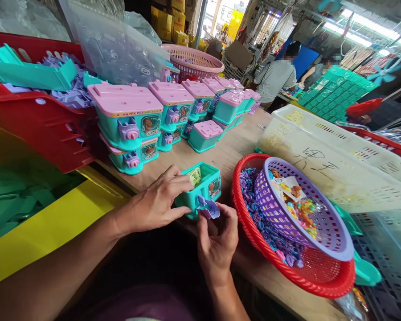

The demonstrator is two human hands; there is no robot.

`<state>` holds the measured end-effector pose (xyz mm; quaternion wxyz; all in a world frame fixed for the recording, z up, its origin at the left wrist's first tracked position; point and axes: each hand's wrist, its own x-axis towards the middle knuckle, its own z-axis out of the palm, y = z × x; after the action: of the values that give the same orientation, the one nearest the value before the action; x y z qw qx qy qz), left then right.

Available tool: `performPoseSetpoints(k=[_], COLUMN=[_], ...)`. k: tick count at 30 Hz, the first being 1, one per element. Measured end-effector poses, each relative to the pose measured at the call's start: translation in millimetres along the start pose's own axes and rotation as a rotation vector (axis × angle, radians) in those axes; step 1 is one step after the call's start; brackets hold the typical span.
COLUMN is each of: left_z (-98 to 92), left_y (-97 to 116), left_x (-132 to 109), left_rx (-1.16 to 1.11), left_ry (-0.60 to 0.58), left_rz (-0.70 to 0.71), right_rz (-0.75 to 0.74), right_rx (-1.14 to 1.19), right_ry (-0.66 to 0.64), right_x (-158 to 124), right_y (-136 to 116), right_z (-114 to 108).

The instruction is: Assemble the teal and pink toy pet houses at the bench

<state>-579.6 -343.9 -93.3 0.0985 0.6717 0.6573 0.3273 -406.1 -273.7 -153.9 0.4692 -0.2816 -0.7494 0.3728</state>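
Observation:
A small turquoise toy box (191, 203) without a lid stands at the table's near edge, with pale yellow-green pieces (195, 177) inside and a picture sticker on one side. My left hand (163, 198) is closed around the box's left side, thumb low on its front. Between thumb and fingers of my right hand (218, 236) is a purple plastic part (208, 207), which touches or sits right against the box front; whether it is attached I cannot tell.
Stacked toy boxes with pink lids (125, 100) line the back left. On the right, a red basket (330, 285) of small swirled parts bears a purple basket (263, 196) with small toys. Behind stands a cream crate (321, 178); a red crate (36, 120) is at left. Two people (276, 78) work farther back.

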Motion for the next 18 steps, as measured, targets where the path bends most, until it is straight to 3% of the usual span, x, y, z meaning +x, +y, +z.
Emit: performPoseSetpoints(k=[4, 8, 18], left_z=[3.9, 3.8, -1.0], left_y=[2, 6, 0], left_x=[0, 1, 3], left_rx=[0.007, -0.007, -0.044], left_ry=[0.002, 0.018, -0.029], left_rz=[0.032, 0.012, -0.035], right_rz=[-0.005, -0.001, -0.207], right_rx=[-0.029, 0.042, -0.021], right_ry=[0.034, -0.014, -0.038], right_x=[1, 2, 2], right_y=[9, 16, 10], right_z=[1, -3, -6])
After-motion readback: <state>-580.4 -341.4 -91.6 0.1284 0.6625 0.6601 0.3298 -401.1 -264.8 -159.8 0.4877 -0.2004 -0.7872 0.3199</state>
